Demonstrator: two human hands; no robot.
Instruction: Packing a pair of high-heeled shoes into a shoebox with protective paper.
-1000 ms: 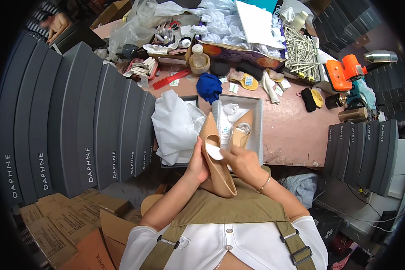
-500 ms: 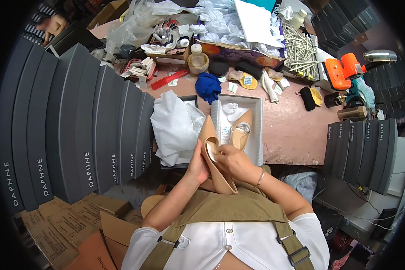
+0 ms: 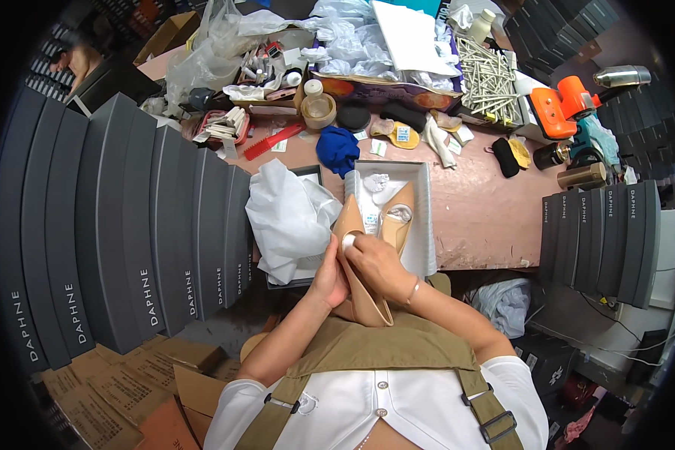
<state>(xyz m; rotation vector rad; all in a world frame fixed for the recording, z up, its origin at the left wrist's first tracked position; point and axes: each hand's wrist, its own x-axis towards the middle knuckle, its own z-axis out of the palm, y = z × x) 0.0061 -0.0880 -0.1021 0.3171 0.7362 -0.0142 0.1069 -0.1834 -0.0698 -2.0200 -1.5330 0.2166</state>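
Fingers (image 3: 361, 253) of the right hand (image 3: 381, 268) pinch a white wad (image 3: 349, 241) at the opening of a beige shoe (image 3: 363, 296), toe toward half past eleven, which the left hand (image 3: 330, 280) grasps, seemingly a tucking-in step calling for steady support, its matching shoe (image 3: 394, 232) at one o'clock in a white box (image 3: 428, 225).
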